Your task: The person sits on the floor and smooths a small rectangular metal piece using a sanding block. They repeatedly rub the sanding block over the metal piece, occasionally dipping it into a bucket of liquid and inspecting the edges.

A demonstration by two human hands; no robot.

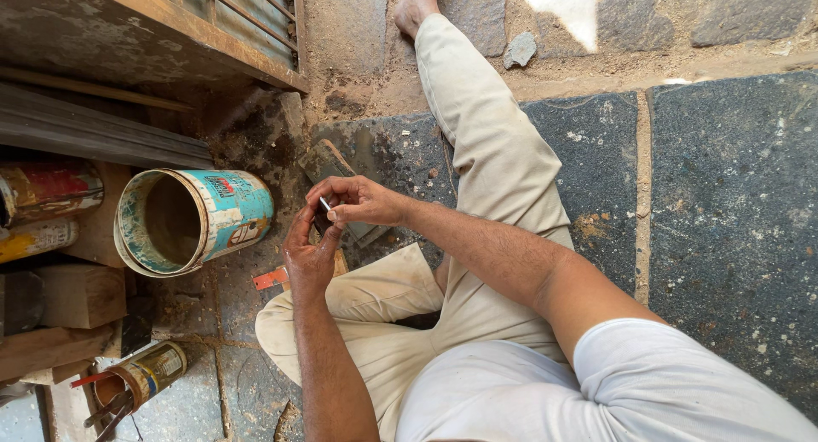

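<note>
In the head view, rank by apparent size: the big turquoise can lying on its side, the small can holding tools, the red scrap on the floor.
1. Turquoise can
2. Small can
3. Red scrap

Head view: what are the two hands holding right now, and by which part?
The right hand pinches a small, thin metal piece at its lower end, fingertips closed on it. The left hand cups a small dark object just below; its kind and the grip cannot be told.

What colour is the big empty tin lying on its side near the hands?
Mostly turquoise, with white and red patches on the tin; head view.
</note>
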